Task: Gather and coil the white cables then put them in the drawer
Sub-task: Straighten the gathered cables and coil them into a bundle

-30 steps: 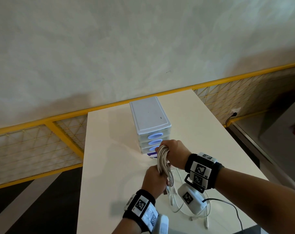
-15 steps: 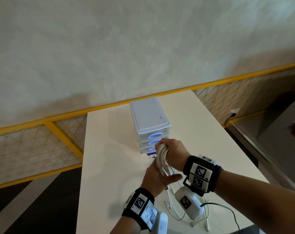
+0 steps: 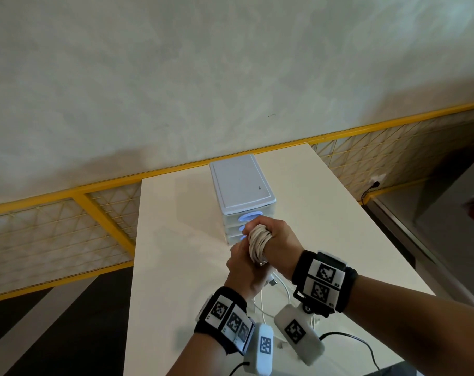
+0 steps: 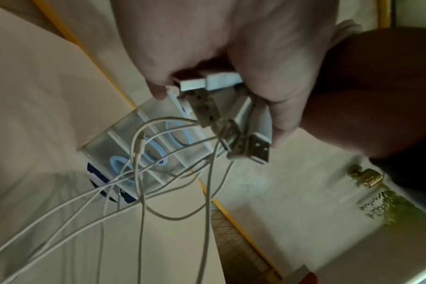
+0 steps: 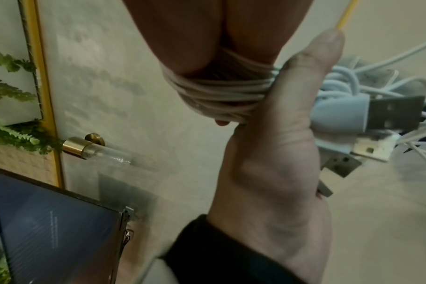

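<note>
A coil of white cables (image 3: pixel 258 244) is wound round the fingers of my right hand (image 3: pixel 261 226), which holds it up just in front of the white drawer unit (image 3: pixel 241 183). My left hand (image 3: pixel 246 257) grips the coil's lower end from the left. In the left wrist view, the left hand (image 4: pixel 219 86) pinches a bunch of USB plugs (image 4: pixel 231 123), and loose cable strands (image 4: pixel 139 192) trail down from them. The right wrist view shows the cable coil (image 5: pixel 219 96) wrapped round my right hand (image 5: pixel 202 73). The drawers look closed.
The drawer unit has blue oval handles (image 3: pixel 250 216) and stands mid-table. Loose cable loops (image 3: pixel 280 291) still lie on the white table (image 3: pixel 176 267) under my wrists. A yellow-framed mesh railing (image 3: pixel 94 202) runs behind the table. The floor drops off on both sides.
Both hands have lifted a little toward the drawer unit. The left hand has slid up against the coil, and less loose cable lies on the table.
</note>
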`<state>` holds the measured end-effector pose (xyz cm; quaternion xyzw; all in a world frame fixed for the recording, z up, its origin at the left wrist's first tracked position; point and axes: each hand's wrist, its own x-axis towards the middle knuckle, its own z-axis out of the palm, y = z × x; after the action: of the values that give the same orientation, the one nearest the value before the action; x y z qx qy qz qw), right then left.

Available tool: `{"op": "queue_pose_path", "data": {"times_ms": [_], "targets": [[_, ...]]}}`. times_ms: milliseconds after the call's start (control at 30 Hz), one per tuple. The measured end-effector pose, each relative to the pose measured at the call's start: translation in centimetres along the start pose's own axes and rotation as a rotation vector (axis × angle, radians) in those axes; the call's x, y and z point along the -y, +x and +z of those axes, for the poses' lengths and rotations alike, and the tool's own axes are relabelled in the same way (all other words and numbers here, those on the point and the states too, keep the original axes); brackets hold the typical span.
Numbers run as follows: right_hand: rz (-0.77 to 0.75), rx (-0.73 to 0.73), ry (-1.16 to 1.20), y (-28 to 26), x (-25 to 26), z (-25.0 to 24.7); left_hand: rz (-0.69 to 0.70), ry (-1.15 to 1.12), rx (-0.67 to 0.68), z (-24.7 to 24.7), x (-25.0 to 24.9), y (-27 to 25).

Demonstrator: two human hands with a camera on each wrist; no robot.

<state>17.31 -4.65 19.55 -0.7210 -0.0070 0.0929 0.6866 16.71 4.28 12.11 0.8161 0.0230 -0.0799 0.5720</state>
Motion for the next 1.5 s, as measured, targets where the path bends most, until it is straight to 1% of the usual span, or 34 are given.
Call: {"op": "queue_pose_path", "data": {"times_ms": [33, 67, 133, 167, 267, 300, 367, 500, 533, 600, 633, 667, 733, 767, 833, 867, 933, 1033, 1100, 1167, 1233, 1300, 1367, 1500], "targets": [[0.008, 0.007, 0.034, 0.0, 0.1, 0.1, 0.024, -0.021, 0.023, 0.0, -0.3, 0.0], [0.012, 0.02, 0.067, -0.1, 0.3, 0.2, 0.013, -0.073, 0.054, 0.0, -0.6, -0.2], [0.009, 0.042, 0.095, -0.1, 0.4, 0.4, 0.01, -0.108, 0.126, 0.1, -1.3, -0.3], [0.006, 0.052, 0.095, -0.1, 0.4, 0.5, 0.04, -0.108, 0.144, -0.2, -1.4, -0.5], [0.004, 0.073, 0.054, -0.1, 0.5, 0.3, 0.02, -0.245, 0.121, -0.7, -1.5, -0.7], [0.008, 0.079, 0.034, -0.1, 0.7, 0.1, 0.075, -0.233, 0.109, -1.0, -1.4, -0.9], [0.016, 0.092, 0.009, 0.0, 1.1, -0.2, 0.096, -0.156, 0.113, -1.5, -1.2, -0.9], [-0.016, 0.098, 0.045, 0.8, 1.2, -0.5, 0.084, -0.075, 0.13, -1.5, -0.9, 0.0], [-0.031, 0.096, 0.013, 1.2, 0.9, -0.6, 0.071, -0.073, 0.121, -1.4, -0.7, 0.2], [-0.083, 0.11, -0.147, 1.9, 0.6, -1.1, 0.019, -0.12, 0.087, -1.5, -0.8, 0.5], [-0.108, 0.147, -0.216, 2.2, 0.3, -1.6, -0.005, -0.164, 0.066, -1.6, -0.7, 0.6], [-0.111, 0.203, -0.233, 2.4, 0.0, -2.2, -0.018, -0.232, 0.042, -1.8, -0.6, 0.6], [-0.069, 0.279, -0.191, 2.4, -1.0, -3.3, -0.046, -0.408, -0.007, -2.3, -0.7, 0.7], [-0.036, 0.303, -0.212, 2.3, -1.6, -3.6, -0.07, -0.497, -0.032, -2.6, -0.8, 0.8], [0.027, 0.38, -0.37, 1.8, -2.9, -3.7, -0.076, -0.618, -0.062, -2.7, -0.9, 0.8], [0.049, 0.427, -0.429, 1.7, -3.6, -3.5, -0.056, -0.646, -0.066, -2.6, -0.9, 0.8], [0.085, 0.506, -0.437, 1.5, -3.9, -2.7, -0.012, -0.665, -0.071, -2.5, -1.2, 0.8], [0.083, 0.569, -0.389, 1.7, -3.0, -2.4, -0.04, -0.736, -0.055, -2.7, -1.5, 0.8], [0.064, 0.601, -0.41, 1.7, -2.7, -2.4, -0.063, -0.781, -0.031, -2.9, -1.5, 0.8], [0.017, 0.582, -0.491, 1.7, -3.2, -2.3, -0.061, -0.816, -0.01, -3.1, -1.5, 0.8], [-0.016, 0.504, -0.58, 2.0, -3.8, -2.0, -0.063, -0.864, 0.012, -3.1, -1.6, 0.7], [-0.007, 0.444, -0.624, 2.4, -4.2, -2.1, -0.065, -0.875, 0.052, -3.2, -1.6, 0.5], [-0.005, 0.438, -0.727, 2.6, -4.2, -2.3, -0.057, -0.877, 0.087, -3.1, -1.6, 0.4], [0.044, 0.423, -0.865, 3.0, -5.0, -3.0, -0.061, -0.915, 0.037, -2.6, -1.4, 0.5]]}}
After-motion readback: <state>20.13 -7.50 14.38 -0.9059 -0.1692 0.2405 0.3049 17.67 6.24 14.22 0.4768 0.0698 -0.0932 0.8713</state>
